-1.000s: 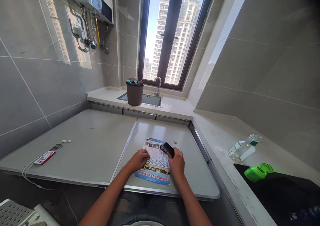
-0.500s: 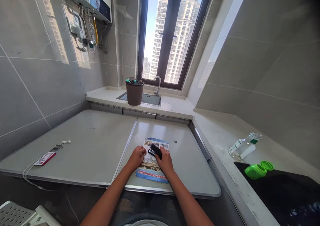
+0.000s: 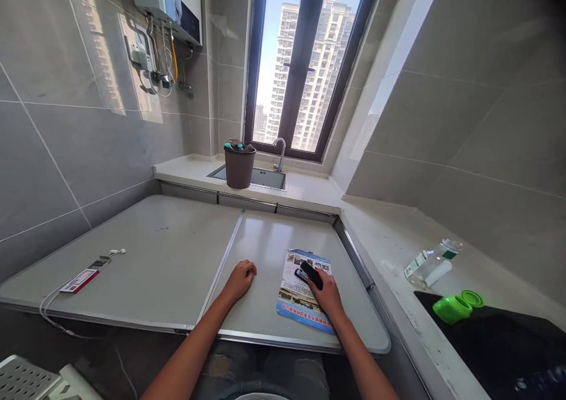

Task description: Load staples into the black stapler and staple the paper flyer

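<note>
My right hand (image 3: 328, 294) is closed around the back of a black stapler (image 3: 312, 275). The stapler rests on a printed leaflet (image 3: 297, 306) with a blue lower band, lying on the right half of the pale folding table (image 3: 145, 253). My left hand (image 3: 241, 277) lies on the table to the left of the leaflet, apart from it. Its fingers are curled in, with nothing seen in them.
A brown bin (image 3: 239, 169) stands at the sink (image 3: 269, 178) below the window. On the right counter are a clear bottle (image 3: 431, 264) and a green open-lidded container (image 3: 453, 308). A red and white box (image 3: 84, 278) and white cable lie on the table's left.
The leaflet and stapler have slid right with my right hand. My left hand no longer touches the leaflet and has stayed near its place. The small staple strip is now mostly covered.
</note>
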`<state>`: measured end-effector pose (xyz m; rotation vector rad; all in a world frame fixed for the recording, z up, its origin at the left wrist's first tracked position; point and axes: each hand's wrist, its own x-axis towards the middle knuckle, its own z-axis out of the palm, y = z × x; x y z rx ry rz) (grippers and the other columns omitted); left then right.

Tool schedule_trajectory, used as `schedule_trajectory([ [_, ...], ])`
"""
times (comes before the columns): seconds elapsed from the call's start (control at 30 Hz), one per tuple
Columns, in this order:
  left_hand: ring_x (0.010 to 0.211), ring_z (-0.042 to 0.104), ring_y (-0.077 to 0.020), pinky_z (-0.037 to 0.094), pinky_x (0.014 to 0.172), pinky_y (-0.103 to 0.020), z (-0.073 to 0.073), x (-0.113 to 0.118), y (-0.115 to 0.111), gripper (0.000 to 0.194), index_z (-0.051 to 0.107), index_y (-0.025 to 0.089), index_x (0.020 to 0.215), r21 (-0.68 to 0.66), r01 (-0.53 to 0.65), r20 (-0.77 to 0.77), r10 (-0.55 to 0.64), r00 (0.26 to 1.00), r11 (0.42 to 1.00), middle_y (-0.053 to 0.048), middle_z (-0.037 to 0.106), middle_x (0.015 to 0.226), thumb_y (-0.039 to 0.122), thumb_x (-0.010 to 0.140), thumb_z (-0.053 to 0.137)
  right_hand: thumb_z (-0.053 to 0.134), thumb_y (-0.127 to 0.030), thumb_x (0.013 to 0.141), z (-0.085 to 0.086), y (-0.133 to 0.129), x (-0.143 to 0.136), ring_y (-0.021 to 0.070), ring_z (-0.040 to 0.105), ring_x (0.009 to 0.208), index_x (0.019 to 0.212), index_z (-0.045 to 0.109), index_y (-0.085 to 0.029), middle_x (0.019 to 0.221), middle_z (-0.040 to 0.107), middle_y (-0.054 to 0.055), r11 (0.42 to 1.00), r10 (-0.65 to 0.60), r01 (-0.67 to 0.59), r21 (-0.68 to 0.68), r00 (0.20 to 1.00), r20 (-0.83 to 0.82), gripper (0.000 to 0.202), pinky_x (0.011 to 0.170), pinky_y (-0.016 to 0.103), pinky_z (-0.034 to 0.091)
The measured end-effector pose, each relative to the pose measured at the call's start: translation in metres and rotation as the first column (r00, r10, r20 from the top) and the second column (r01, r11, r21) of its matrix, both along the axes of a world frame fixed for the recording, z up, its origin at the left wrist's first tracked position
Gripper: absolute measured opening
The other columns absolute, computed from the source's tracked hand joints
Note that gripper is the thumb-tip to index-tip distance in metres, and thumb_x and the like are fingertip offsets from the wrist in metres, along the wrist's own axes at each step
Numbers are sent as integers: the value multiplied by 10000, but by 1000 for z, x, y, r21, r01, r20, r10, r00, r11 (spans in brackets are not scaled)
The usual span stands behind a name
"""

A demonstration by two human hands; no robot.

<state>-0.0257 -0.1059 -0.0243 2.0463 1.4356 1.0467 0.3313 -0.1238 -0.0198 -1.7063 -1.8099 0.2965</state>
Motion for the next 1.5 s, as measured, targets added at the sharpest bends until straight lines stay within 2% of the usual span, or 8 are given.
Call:
schedule_trajectory([
  [0.2,900,602,-214,460,845,-351,1,0,0,283,666,195,806,-11,7,-2,-7,1000,1000,-49,650,878,22,826,443,479,-773,924,-7,-1,27,353,597,1332,1349,682,-182,1399,691,164,1000,3,-3,3,998,-60,755,1172,496,436],
  [0.4,896,599,-216,450,836,-347,4,0,-2,286,663,192,806,-23,17,-9,-17,1000,1000,-48,654,880,15,840,441,484,-765,929,-12,0,28,348,609,1309,1327,687,-168,1370,704,169,999,17,-13,46,997,-79,746,1164,477,439],
  [0.67,893,596,-216,446,854,-357,2,-1,0,274,661,187,800,-17,31,-7,-31,999,999,-46,652,872,15,838,451,549,-800,864,3,-5,28,328,682,1153,1208,708,-207,1215,749,150,999,1,9,41,970,-243,704,1025,430,515],
  [0.83,902,597,-221,442,850,-354,4,0,-1,273,660,188,796,-25,27,-22,-28,999,999,-47,656,874,8,819,455,411,-713,924,3,-5,66,289,684,918,897,668,-197,954,753,137,948,-214,288,136,892,-398,577,845,374,500],
  [0.97,909,599,-229,439,855,-361,3,0,0,271,664,189,798,-20,34,-36,-35,999,999,-51,663,874,27,839,451,463,-633,859,-10,-7,87,262,650,719,754,623,-216,761,725,101,958,-274,287,16,929,-250,459,684,339,419],
  [1.23,887,598,-229,438,845,-362,0,-1,1,262,670,193,804,-7,43,-55,-43,998,999,-55,656,861,54,832,450,432,-414,926,-18,-4,73,245,650,799,755,613,-225,823,727,109,980,-186,182,76,981,48,313,717,312,400],
  [1.4,886,599,-230,437,844,-364,-2,-1,2,268,673,193,799,4,41,-58,-41,998,999,-54,659,859,55,839,448,438,-371,976,-22,-4,77,261,661,850,829,660,-208,877,728,118,984,-175,171,41,979,106,313,773,332,450],
  [1.5,879,599,-232,436,838,-364,-3,-1,3,267,671,194,796,2,42,-64,-42,997,999,-54,661,856,46,830,451,450,-275,972,-22,-6,73,296,658,1063,1102,751,-189,1156,739,162,985,-167,152,86,964,206,339,909,378,481],
])
